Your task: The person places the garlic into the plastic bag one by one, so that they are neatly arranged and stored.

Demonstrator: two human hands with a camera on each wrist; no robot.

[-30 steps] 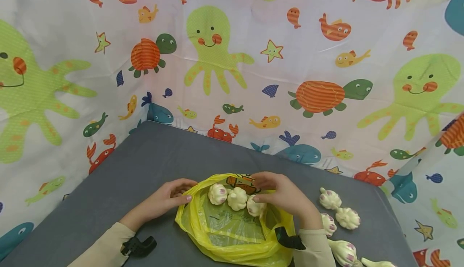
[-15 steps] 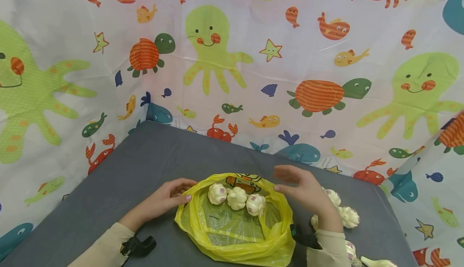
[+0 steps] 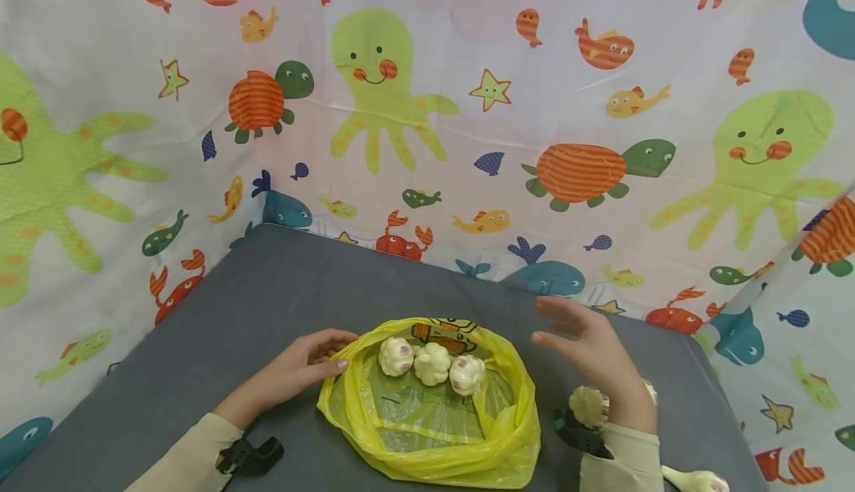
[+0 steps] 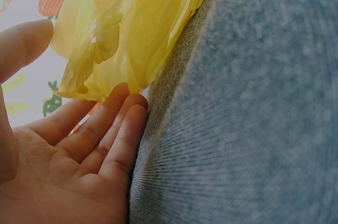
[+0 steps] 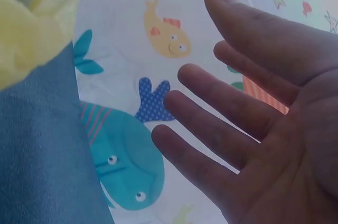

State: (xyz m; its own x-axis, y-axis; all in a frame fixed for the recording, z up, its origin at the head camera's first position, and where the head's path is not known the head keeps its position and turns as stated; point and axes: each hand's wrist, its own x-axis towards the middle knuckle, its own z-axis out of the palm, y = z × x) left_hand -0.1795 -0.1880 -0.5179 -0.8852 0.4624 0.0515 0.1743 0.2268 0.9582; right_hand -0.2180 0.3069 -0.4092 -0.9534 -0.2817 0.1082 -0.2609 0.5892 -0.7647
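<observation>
A yellow plastic bag [image 3: 528, 403] lies on the table, its mouth spread wide. Inside, toward the far side, three garlic bulbs [image 3: 432, 363] sit in a row. My left hand [image 3: 303, 373] is at the bag's left rim; in the left wrist view its extended fingers [image 4: 113, 137] touch the yellow plastic [image 4: 142, 23]. To the right of the bag, my right hand [image 3: 597, 343] is raised with nothing in it. Its fingers [image 5: 227, 97] are spread and lightly bent in the right wrist view. Beside the right wrist is another garlic bulb [image 3: 588, 407].
More garlic lies right of the bag, partly hidden by the right forearm; one bulb with a long stem [image 3: 698, 481] shows at the lower edge. The grey table [image 3: 300, 277] meets a sea-animal printed curtain [image 3: 427, 143] at the back and sides.
My right hand has left the rightmost bulb in the bag and moved right, past the bag's rim, toward the loose garlic. The left hand stays at the rim.
</observation>
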